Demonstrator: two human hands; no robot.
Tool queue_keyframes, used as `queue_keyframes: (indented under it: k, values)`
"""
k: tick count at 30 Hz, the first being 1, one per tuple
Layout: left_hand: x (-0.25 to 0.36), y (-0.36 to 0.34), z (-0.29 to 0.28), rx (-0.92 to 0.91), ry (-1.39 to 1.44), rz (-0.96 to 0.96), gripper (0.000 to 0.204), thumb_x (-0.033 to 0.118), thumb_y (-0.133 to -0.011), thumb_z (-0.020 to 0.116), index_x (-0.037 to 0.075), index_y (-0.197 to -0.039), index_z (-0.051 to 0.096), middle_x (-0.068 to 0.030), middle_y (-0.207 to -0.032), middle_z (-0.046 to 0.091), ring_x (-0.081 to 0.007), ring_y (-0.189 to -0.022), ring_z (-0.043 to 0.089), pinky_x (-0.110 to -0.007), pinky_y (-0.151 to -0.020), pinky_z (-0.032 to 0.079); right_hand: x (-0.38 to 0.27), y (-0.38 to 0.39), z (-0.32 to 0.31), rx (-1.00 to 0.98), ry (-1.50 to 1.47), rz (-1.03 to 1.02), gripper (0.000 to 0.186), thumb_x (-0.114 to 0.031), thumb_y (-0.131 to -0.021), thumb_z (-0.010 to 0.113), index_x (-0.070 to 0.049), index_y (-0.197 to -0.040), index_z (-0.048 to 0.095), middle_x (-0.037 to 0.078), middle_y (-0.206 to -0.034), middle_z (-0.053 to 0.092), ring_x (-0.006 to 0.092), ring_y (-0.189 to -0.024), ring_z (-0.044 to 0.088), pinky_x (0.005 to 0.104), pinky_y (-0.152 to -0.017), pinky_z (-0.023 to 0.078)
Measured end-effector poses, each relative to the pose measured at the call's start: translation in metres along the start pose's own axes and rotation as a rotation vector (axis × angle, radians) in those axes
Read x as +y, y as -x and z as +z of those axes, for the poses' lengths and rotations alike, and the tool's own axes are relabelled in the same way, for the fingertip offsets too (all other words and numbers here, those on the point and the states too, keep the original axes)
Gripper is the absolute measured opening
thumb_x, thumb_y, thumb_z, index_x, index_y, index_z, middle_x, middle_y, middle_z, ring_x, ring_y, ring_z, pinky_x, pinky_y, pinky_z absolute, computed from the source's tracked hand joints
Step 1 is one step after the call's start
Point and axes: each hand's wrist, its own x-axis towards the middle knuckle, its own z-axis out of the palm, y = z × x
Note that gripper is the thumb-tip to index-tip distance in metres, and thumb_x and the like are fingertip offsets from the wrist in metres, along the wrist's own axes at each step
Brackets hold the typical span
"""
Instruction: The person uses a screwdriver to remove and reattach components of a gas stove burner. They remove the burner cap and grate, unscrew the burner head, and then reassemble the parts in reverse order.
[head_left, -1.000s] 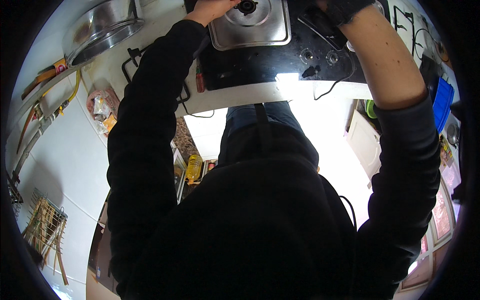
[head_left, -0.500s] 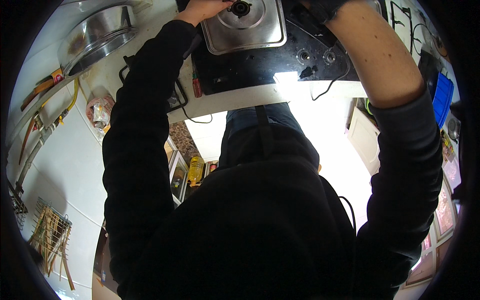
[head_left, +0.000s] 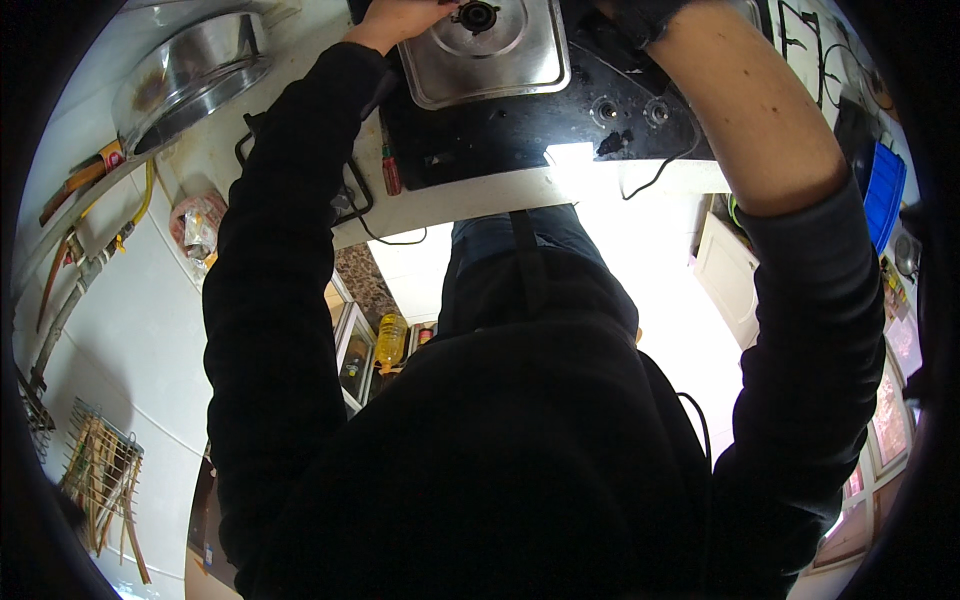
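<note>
My left hand [head_left: 410,18] is at the top edge, beside a square stainless plate [head_left: 480,75] with a dark round burner [head_left: 477,16]; its fingers look closed, on what I cannot make out. The plate sits in a black cooktop [head_left: 530,130] with metal knob stems [head_left: 607,111]. My right hand [head_left: 645,20], dark-covered or gloved, is over a dark elongated piece [head_left: 625,55] right of the plate; its fingers are hidden. A red-handled tool [head_left: 391,172] lies along the cooktop's left edge.
A steel pot [head_left: 185,70] and hoses [head_left: 140,195] are at the left, above a wire rack [head_left: 105,460]. Black pan supports [head_left: 355,205] lie beside the cooktop. A blue plastic container [head_left: 883,195] is far right, a yellow bottle [head_left: 391,340] below the counter.
The cooktop and both my hands appear slightly further left in the picture than a second ago. My left sleeve has shifted left. Little differs from half a second ago.
</note>
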Motion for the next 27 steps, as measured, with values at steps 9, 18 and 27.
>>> queue_keyframes:
  k: [9, 18, 27]
  values:
    - [-0.002, -0.002, 0.0, 0.014, 0.021, -0.025, 0.028, 0.024, -0.087, 0.074, 0.011, -0.111, 0.071, -0.0151, -0.113, 0.071, -0.0364, -0.105, 0.067, -0.046, -0.088, 0.054, 0.005, -0.002, 0.001, -0.015, 0.023, -0.013, 0.042, -0.015, -0.08, 0.078, 0.003, -0.116, 0.066, 0.026, -0.106, 0.073, 0.0427, -0.107, 0.068, 0.0464, -0.09, 0.055]
    - [0.017, -0.005, -0.008, -0.017, -0.083, -0.031, 0.021, 0.022, -0.084, 0.074, 0.011, -0.101, 0.071, -0.0135, -0.1, 0.071, -0.0366, -0.095, 0.068, -0.048, -0.08, 0.054, 0.013, 0.005, 0.005, 0.002, -0.013, 0.001, 0.045, -0.017, -0.08, 0.08, 0.002, -0.117, 0.066, 0.025, -0.108, 0.073, 0.0426, -0.107, 0.068, 0.0459, -0.09, 0.055]
    - [0.018, -0.011, -0.007, -0.105, -0.221, -0.038, 0.018, 0.026, -0.085, 0.071, 0.011, -0.095, 0.068, -0.0131, -0.09, 0.072, -0.0363, -0.086, 0.07, -0.049, -0.075, 0.055, 0.029, 0.017, 0.016, 0.067, -0.001, -0.021, 0.037, -0.017, -0.084, 0.073, 0.001, -0.116, 0.065, 0.025, -0.104, 0.073, 0.0433, -0.103, 0.069, 0.0482, -0.089, 0.054]
